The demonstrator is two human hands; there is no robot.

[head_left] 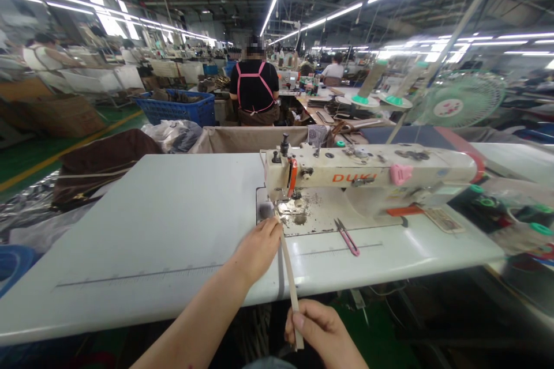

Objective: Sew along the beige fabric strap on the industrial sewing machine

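Right hand [322,331], near edge of the view, below the table front: closed, thumb and fingers pinched on the near end of a narrow tan strap [289,277]. A short tail of the strap showed below the grip.

Left hand [258,251], on the table top just left of the strap: fingers curled down, tips at the strap's far part beside the needle. Could not tell whether it pinched the strap or only pressed on it.

The strap's long axis ran near to far, leaning slightly left at the far end. It rose from the right hand, crossed the table edge and lay flat toward the needle plate [298,216], where its far end sat under the head of the sewing machine [367,176].

Around it:
- The white table [151,225] ran wide to the left.
- Pink-handled thread snips [347,237] lay just right of the strap on the machine bed, apart from it.
- An orange lever [293,176] stood on the machine head above the needle, and a pink clip [400,174] sat farther right on the arm.
- The left knuckles hid part of the strap's far end.

Farther out:
- Brown fabric [104,161] was heaped at the table's far left.
- A blue crate [182,108] stood behind that.
- A person in a black top with pink apron straps [254,89] had their back turned at a far bench.
- A green fan [461,99] stood far right.
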